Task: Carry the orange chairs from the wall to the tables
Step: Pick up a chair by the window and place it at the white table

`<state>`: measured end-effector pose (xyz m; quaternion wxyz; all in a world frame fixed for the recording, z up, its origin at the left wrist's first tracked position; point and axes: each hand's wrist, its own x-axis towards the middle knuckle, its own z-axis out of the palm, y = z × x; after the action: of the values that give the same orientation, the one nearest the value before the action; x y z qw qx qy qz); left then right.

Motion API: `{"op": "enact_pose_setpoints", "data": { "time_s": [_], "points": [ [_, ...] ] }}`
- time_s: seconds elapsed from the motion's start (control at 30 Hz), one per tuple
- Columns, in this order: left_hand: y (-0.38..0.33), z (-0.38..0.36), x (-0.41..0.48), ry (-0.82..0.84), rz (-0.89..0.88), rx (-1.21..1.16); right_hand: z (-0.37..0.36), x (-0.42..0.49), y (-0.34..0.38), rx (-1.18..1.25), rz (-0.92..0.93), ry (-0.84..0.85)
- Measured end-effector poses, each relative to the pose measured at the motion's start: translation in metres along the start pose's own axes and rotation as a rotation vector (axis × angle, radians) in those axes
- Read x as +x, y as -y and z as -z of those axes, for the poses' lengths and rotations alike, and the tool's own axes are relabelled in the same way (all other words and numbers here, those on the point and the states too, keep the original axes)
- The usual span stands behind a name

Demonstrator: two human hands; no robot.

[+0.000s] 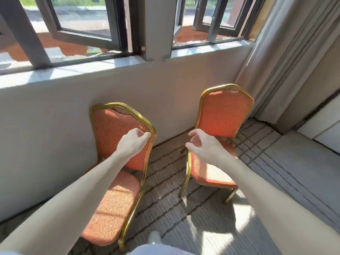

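Two orange padded chairs with gold metal frames stand by the wall under the windows. The left chair has its back close to the wall and its seat toward me. My left hand curls its fingers round the right edge of that chair's gold back frame. The right chair stands farther right, near the curtain. My right hand hovers in front of its seat and lower back with fingers spread, holding nothing. No tables are in view.
A pale wall with a white window sill runs behind the chairs. Beige curtains hang at the right. The striped carpet shows between the chairs. My white shoe is at the bottom.
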<state>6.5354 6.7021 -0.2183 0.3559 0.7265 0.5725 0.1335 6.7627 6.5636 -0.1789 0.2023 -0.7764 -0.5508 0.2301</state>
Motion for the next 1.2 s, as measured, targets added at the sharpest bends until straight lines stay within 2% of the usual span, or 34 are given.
{"op": "enact_pose_setpoints", "data": {
  "time_s": [0.27,0.43,0.6,0.8,0.93,1.07,1.2],
  "points": [
    [0.003,0.018,0.125,-0.074,0.208,-0.064,-0.003,0.204,0.022,-0.157,0.273,0.192],
    [0.033,0.023,0.209,-0.155,0.446,-0.138,-0.034,0.353,0.064,-0.312,0.561,0.356],
    [0.041,0.024,0.255,-0.271,0.693,-0.378,-0.071,0.459,0.115,-0.465,0.895,0.551],
    [0.038,0.012,0.267,-0.351,0.849,-0.623,-0.125,0.505,0.162,-0.621,1.315,0.681],
    [0.042,0.0,0.278,-0.42,0.894,-0.775,-0.158,0.516,0.17,-0.696,1.567,0.656],
    [0.044,-0.005,0.29,-0.45,0.914,-0.789,-0.184,0.527,0.179,-0.753,1.794,0.629],
    [0.042,-0.007,0.294,-0.319,0.978,-0.618,-0.206,0.533,0.209,-0.889,2.042,0.698]
  ]
}}
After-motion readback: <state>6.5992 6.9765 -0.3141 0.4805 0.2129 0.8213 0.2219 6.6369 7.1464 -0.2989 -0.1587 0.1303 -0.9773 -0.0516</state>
